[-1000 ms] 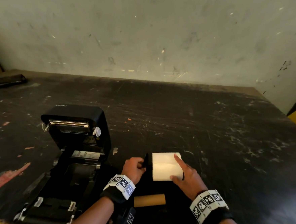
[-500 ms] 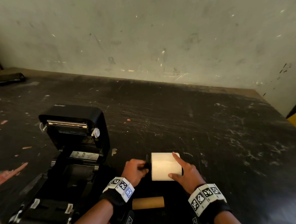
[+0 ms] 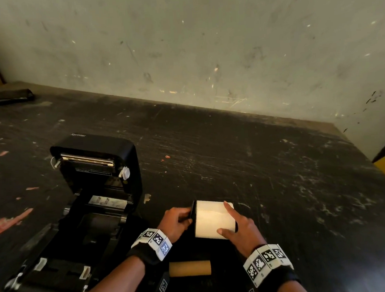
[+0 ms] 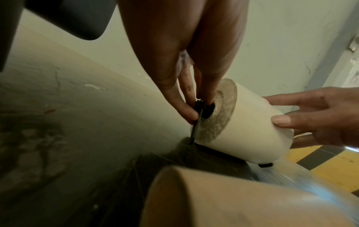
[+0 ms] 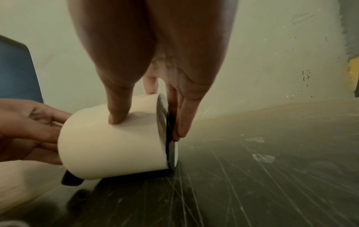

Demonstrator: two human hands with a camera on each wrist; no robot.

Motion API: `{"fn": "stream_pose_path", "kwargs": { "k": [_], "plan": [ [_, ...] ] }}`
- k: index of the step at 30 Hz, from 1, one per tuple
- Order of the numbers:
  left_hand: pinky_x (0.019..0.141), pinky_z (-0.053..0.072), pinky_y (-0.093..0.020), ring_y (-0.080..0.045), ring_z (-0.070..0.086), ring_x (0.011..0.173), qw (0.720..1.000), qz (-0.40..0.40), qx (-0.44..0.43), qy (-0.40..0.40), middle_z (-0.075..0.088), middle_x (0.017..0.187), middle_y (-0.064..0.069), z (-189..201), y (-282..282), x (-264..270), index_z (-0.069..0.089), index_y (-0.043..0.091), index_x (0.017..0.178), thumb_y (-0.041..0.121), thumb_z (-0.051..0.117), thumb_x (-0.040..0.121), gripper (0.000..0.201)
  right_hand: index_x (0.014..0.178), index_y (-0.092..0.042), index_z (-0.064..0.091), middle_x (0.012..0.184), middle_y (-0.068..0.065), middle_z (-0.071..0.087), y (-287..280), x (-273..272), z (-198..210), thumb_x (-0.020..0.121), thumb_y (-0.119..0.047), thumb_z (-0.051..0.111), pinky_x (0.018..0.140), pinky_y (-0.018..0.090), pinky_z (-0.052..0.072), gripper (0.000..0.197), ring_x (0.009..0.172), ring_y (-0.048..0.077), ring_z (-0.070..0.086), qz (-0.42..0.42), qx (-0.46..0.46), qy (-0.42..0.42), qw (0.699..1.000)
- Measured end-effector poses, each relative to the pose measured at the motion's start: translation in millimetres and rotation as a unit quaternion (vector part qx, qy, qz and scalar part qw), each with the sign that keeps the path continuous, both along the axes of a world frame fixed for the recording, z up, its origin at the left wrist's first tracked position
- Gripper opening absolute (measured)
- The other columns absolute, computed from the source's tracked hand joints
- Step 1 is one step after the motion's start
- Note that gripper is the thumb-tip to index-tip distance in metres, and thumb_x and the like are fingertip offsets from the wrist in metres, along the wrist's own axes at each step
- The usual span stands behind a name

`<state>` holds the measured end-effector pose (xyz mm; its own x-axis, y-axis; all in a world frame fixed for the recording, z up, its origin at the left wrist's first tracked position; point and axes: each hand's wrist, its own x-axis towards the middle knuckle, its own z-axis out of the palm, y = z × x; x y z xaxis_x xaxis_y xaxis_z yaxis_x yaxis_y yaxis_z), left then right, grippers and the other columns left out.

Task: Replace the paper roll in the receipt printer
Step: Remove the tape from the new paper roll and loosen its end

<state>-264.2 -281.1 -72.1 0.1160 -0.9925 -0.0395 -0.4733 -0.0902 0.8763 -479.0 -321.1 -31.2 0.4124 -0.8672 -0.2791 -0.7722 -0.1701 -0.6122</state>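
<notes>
Pinching the black spindle (image 4: 202, 110) at the end of the new paper roll (image 3: 212, 219), lower centre, my left hand (image 3: 177, 223) seats it while my right hand (image 3: 240, 231) grips the roll. The old cardboard core (image 3: 190, 268) lies out; I judge that loading the open printer (image 3: 95, 198), lower left, is what's left.

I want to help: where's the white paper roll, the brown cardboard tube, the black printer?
white paper roll (image 3: 209, 220), head view, its curved side.
brown cardboard tube (image 3: 190, 268), head view, its middle.
black printer (image 3: 95, 142), head view, raised lid.
</notes>
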Motion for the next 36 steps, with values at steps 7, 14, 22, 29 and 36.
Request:
{"fn": "stream_pose_path", "kwargs": {
  "k": [7, 14, 22, 29, 36],
  "plan": [
    [0.104, 0.043, -0.034, -0.014, 0.057, 0.115, 0.998, 0.012, 0.005, -0.056, 0.064, 0.123, -0.004, -7, 0, -5, 0.053, 0.02, 0.126, 0.006, 0.061, 0.083, 0.047, 0.142, -0.044, 0.01, 0.143, 0.014, 0.037, -2, 0, -1, 0.083, -0.039, 0.063, 0.106, 0.042, 0.037, 0.079, 0.128, 0.027, 0.039, -0.01, 0.002, 0.003, 1.0],
    [0.1, 0.046, -0.037, -0.021, 0.058, 0.114, 0.996, 0.033, 0.027, -0.077, 0.063, 0.122, -0.007, 2, -6, -15, 0.057, 0.017, 0.121, 0.005, 0.056, 0.086, 0.038, 0.144, -0.037, 0.011, 0.141, 0.014, 0.039, 1, 1, 4, 0.086, -0.035, 0.062, 0.103, 0.037, 0.037, 0.078, 0.126, 0.026, 0.041, -0.004, -0.008, 0.002, 1.0],
    [0.11, 0.035, -0.042, -0.018, 0.042, 0.129, 0.993, 0.043, 0.09, 0.065, 0.04, 0.145, -0.003, 7, 1, -16, 0.04, 0.028, 0.135, 0.012, 0.039, 0.092, 0.046, 0.144, -0.036, 0.012, 0.141, 0.012, 0.041, 7, 1, 5, 0.085, -0.036, 0.062, 0.102, 0.035, 0.038, 0.078, 0.126, 0.024, 0.043, -0.008, -0.019, 0.001, 1.0],
    [0.113, 0.028, -0.041, -0.017, 0.035, 0.132, 0.995, 0.009, 0.096, 0.011, 0.032, 0.15, -0.001, 8, 21, -15, 0.026, 0.038, 0.14, 0.043, 0.045, 0.091, 0.053, 0.142, -0.037, 0.021, 0.14, 0.007, 0.044, 20, 9, 1, 0.08, -0.037, 0.068, 0.101, 0.035, 0.042, 0.078, 0.122, 0.021, 0.048, 0.005, -0.023, 0.004, 1.0],
    [0.109, 0.03, -0.029, -0.016, 0.04, 0.131, 0.995, -0.022, 0.02, -0.093, 0.042, 0.145, -0.002, 26, 8, -25, 0.028, 0.033, 0.14, 0.031, 0.068, 0.079, 0.073, 0.14, -0.036, 0.024, 0.141, 0.006, 0.044, -2, -2, 14, 0.079, -0.04, 0.068, 0.105, 0.04, 0.039, 0.076, 0.126, 0.023, 0.044, 0.014, -0.055, 0.024, 0.998]
  ]
}}
